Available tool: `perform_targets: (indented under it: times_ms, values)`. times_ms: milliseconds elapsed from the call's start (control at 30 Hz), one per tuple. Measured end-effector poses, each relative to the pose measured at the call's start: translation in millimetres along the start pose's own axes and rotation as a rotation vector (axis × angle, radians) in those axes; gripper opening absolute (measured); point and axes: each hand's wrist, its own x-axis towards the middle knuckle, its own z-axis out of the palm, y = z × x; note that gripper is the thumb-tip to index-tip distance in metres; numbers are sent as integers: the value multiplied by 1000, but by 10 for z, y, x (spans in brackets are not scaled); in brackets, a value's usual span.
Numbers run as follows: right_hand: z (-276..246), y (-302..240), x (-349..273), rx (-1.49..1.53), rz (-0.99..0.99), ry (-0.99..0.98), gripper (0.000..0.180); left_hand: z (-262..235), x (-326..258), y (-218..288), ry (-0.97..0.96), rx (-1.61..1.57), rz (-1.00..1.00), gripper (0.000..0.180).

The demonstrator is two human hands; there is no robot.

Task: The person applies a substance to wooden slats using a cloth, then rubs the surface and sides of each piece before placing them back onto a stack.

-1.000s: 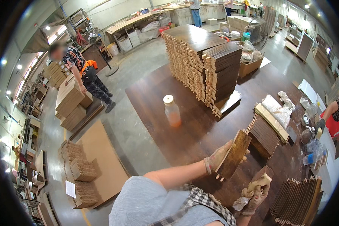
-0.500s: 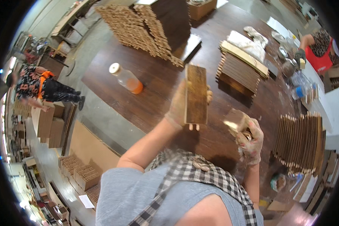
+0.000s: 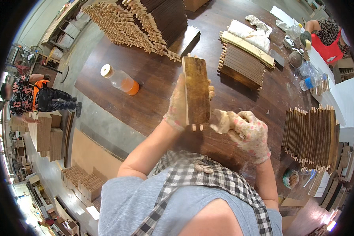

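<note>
My left hand [image 3: 178, 104], in a stained patterned glove, grips a brown wooden board [image 3: 196, 90] with pale dowel pegs at both ends. The board stands upright, long side toward me, and fingertips curl around its right edge. My right hand [image 3: 249, 135], in a similar glove, is closed on a pale, brown-stained sponge-like block [image 3: 221, 121]. Motion blurs that block, which is close to the board's lower right corner; whether they touch I cannot tell. Beyond the board on the table [image 3: 153, 78] lies a bottle [image 3: 120, 80] of orange liquid with a pale cap.
Tall stacks of pegged boards [image 3: 161, 23] stand at the far side. A smaller board stack [image 3: 242, 65] bears white cloth [image 3: 246, 33]; another row [image 3: 308, 135] is at right. Plastic bottles [image 3: 308, 80] lie beyond. One person [image 3: 326, 39] works at far right, another [image 3: 41, 94] stands left.
My right hand has moved up and left, bringing the block beside the board's lower end. The left hand still holds the board, and the whole view has shifted slightly.
</note>
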Motion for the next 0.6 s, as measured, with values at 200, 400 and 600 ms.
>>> perform_targets:
  times_ms: [200, 400, 600]
  values:
    - [22, -156, 2, 153, -15, 62, 40, 109, -15, -80, 118, 203, 5, 76]
    - [-126, 165, -200, 393, 332, 195, 48, 80, -109, -83, 14, 186, -132, 69]
    - [-230, 344, -25, 478, 228, 235, 45, 79, -285, -220, 37, 322, -236, 72]
